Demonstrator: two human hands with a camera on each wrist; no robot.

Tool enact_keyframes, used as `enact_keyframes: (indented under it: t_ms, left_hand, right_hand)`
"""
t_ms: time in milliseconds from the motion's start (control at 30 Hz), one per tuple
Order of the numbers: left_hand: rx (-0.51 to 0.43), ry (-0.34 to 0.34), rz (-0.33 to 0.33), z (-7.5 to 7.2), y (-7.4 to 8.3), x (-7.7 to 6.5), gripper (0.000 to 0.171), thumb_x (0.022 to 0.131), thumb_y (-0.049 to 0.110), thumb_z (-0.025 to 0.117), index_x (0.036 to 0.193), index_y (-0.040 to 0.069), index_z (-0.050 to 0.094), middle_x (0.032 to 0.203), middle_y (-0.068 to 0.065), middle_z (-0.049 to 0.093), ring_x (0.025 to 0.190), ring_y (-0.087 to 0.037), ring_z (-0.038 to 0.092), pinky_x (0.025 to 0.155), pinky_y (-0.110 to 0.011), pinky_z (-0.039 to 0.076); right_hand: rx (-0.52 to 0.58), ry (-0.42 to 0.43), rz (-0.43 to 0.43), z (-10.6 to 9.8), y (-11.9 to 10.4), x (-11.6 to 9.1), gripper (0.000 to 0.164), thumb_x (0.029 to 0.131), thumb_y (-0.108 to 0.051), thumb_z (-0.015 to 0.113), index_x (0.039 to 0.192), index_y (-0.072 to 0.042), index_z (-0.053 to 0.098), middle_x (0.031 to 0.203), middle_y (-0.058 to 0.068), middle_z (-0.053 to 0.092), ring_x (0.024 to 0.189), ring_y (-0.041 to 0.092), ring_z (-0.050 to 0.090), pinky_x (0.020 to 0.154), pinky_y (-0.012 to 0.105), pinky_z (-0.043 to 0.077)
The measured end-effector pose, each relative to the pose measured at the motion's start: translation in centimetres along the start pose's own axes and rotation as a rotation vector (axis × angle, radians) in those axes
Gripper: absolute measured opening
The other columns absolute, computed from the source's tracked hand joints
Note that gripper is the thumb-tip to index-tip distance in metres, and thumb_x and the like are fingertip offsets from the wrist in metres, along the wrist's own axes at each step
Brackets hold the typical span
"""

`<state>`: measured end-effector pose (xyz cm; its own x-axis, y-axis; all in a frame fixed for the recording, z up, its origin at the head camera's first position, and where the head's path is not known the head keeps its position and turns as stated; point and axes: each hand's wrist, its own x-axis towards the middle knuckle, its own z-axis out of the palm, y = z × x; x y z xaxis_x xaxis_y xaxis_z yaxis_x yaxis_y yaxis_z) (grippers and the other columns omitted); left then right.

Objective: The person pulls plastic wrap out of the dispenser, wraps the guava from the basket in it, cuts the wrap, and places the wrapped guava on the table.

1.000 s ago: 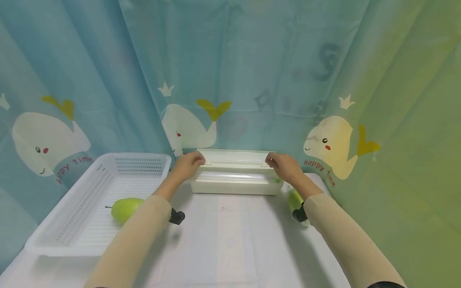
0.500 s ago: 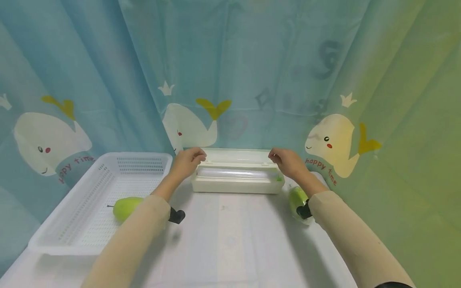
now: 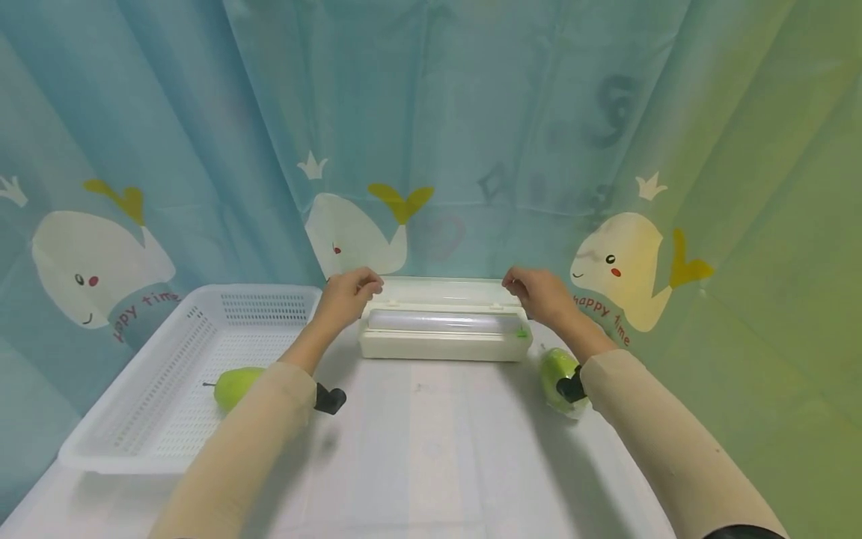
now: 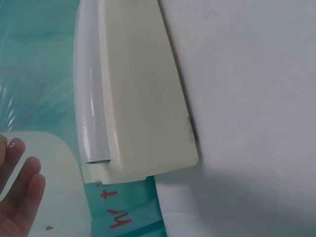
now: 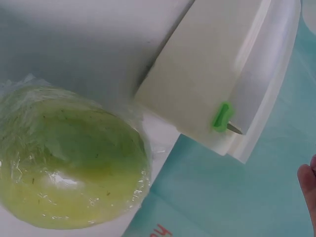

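A cream cling film dispenser (image 3: 444,349) stands at the back of the table with its lid (image 3: 441,290) raised. Inside lies a shiny roll of film (image 3: 438,322), and a green slide cutter (image 5: 223,117) sits at the right end. My left hand (image 3: 343,298) pinches clear cling film (image 4: 9,106), whose creases run from the fingertips in the left wrist view. Above the dispenser's right end my right hand (image 3: 544,298) has thumb and fingers together, pinching the film's other side; the film there is barely visible. Both hands are raised above the box.
A white plastic basket (image 3: 121,466) on the left holds a green pear (image 3: 236,387), partly behind my left sleeve. Under my right wrist lies a film-wrapped green fruit (image 5: 74,163). A blue-green whale curtain (image 3: 458,150) hangs close behind the dispenser.
Both hands have risen slightly from the dispenser's edge, more of the roll showing beneath them. The view has shifted a little; basket, pear and wrapped fruit stay put.
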<state>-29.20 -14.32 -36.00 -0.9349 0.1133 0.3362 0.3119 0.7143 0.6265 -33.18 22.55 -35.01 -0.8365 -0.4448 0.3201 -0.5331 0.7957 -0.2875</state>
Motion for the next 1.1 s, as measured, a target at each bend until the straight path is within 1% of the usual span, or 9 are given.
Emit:
enact_keyframes:
  t_ms: [100,233,300,367,500,667,767,900,1100]
  left_hand:
    - [0.0,0.004,-0.009,-0.2,0.2,0.0,0.016,0.101,0.022,0.061,0.107,0.01,0.069,0.096,-0.011,0.071,0.067,-0.021,0.063,0.063,-0.035,0.05]
    - [0.007,0.011,-0.026,-0.3,0.6,0.0,0.016,0.101,0.022,0.06,0.108,0.011,0.069,0.099,-0.01,0.072,0.085,-0.026,0.068,0.073,-0.04,0.054]
    - [0.004,0.012,-0.03,-0.4,0.7,0.0,0.016,0.101,0.022,0.06,0.108,0.011,0.069,0.1,-0.01,0.072,0.086,-0.026,0.069,0.076,-0.042,0.056]
    - [0.002,0.018,-0.021,-0.5,0.7,0.0,0.016,0.101,0.023,0.06,0.108,0.011,0.069,0.1,-0.009,0.072,0.085,-0.025,0.07,0.077,-0.042,0.056]
    - [0.02,0.038,0.004,-0.7,0.9,0.0,0.016,0.101,0.023,0.06,0.108,0.011,0.069,0.095,-0.008,0.072,0.076,-0.022,0.069,0.071,-0.041,0.054]
    - [0.035,0.07,0.039,-0.8,1.1,0.1,0.015,0.101,0.02,0.061,0.107,0.009,0.069,0.089,-0.008,0.072,0.065,-0.021,0.062,0.063,-0.038,0.048]
    - [0.033,0.087,0.06,-0.9,1.4,0.1,0.014,0.101,0.019,0.06,0.106,0.009,0.069,0.091,-0.009,0.073,0.065,-0.022,0.062,0.063,-0.038,0.048]
    - [0.037,0.116,0.075,-1.0,1.7,0.2,0.014,0.101,0.018,0.059,0.105,0.009,0.07,0.097,-0.007,0.075,0.07,-0.023,0.065,0.067,-0.04,0.051]
    - [0.043,0.158,0.101,-1.4,2.0,0.4,0.014,0.1,0.019,0.062,0.105,0.009,0.07,0.098,-0.008,0.075,0.072,-0.025,0.064,0.071,-0.043,0.053]
  right_hand:
    - [-0.004,0.016,-0.018,-0.2,-0.1,0.1,0.013,0.101,-0.01,0.057,0.108,-0.009,0.069,0.099,0.009,0.073,0.089,0.028,0.069,0.078,0.046,0.055]
    - [-0.016,0.037,-0.033,-0.6,-0.2,0.2,0.012,0.101,-0.011,0.059,0.106,-0.009,0.069,0.098,0.009,0.074,0.088,0.028,0.069,0.079,0.046,0.055]
    - [-0.021,0.048,-0.04,-0.7,-0.2,0.1,0.012,0.101,-0.011,0.059,0.106,-0.009,0.069,0.096,0.009,0.074,0.087,0.028,0.069,0.077,0.046,0.055]
    - [-0.022,0.054,-0.04,-0.9,-0.3,0.1,0.011,0.101,-0.012,0.059,0.105,-0.01,0.07,0.095,0.009,0.074,0.085,0.028,0.07,0.076,0.046,0.055]
    - [-0.023,0.047,-0.029,-1.3,-0.5,0.1,0.011,0.101,-0.014,0.059,0.104,-0.012,0.069,0.096,0.008,0.074,0.084,0.027,0.069,0.075,0.045,0.055]
    - [-0.031,0.034,-0.013,-2.0,-0.6,0.1,0.012,0.101,-0.015,0.058,0.106,-0.014,0.069,0.1,0.007,0.074,0.087,0.028,0.069,0.077,0.046,0.055]
    - [-0.042,0.027,-0.005,-2.4,-0.6,0.1,0.012,0.101,-0.015,0.059,0.106,-0.015,0.069,0.102,0.006,0.074,0.088,0.028,0.069,0.076,0.046,0.054]
    - [-0.046,0.019,-0.006,-2.9,-0.6,0.1,0.013,0.102,-0.016,0.058,0.108,-0.015,0.069,0.103,0.007,0.074,0.09,0.027,0.069,0.078,0.046,0.054]
    - [-0.044,0.048,-0.033,-3.5,-0.9,0.2,0.012,0.101,-0.016,0.059,0.107,-0.014,0.07,0.102,0.007,0.074,0.09,0.027,0.069,0.079,0.046,0.055]
